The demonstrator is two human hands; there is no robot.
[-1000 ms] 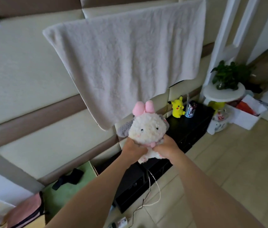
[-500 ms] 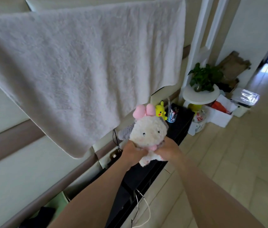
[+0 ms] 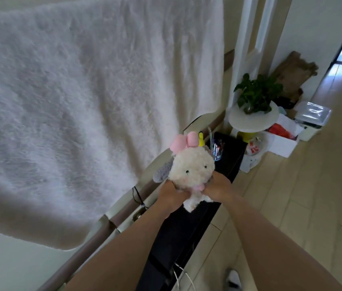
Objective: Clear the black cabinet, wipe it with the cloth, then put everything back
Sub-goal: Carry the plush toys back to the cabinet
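Two hands, what've they got?

Both on the plush toy [image 3: 193, 166]. Left hand [image 3: 171, 199] & right hand [image 3: 218, 190] are clamped round its lower body from either side, fingers curled in, head w/ pink bow sticking up

Where's the toy vs the black cabinet [image 3: 186, 234]?

Held in the air over it, not touching afaict. Cabinet top lies below & a bit beyond the hands. Its long axis runs away from the person along the wall, near end under the forearms, far end by a white round stand [image 3: 249, 124]

So what's the move?

Can't tell if the toy's being cleared off or put back. If back, I'd judge it's a plain lowering onto the top. Both hands about equally near, left one on the wall side

Anything else on top?

Far end: yellow toy [image 3: 201, 139], mostly hidden behind the bow, & a pen cup [image 3: 216, 149] just beside it. So the top's not bare

Cloth?

Big white towel [image 3: 82, 101] hangs on the padded wall, up & left of the hands. Maybe that's it, not sure. Further out: potted plant [image 3: 256, 95] on the stand, white box [image 3: 281, 143] on the floor, cable [image 3: 186, 276] dangling at the near end
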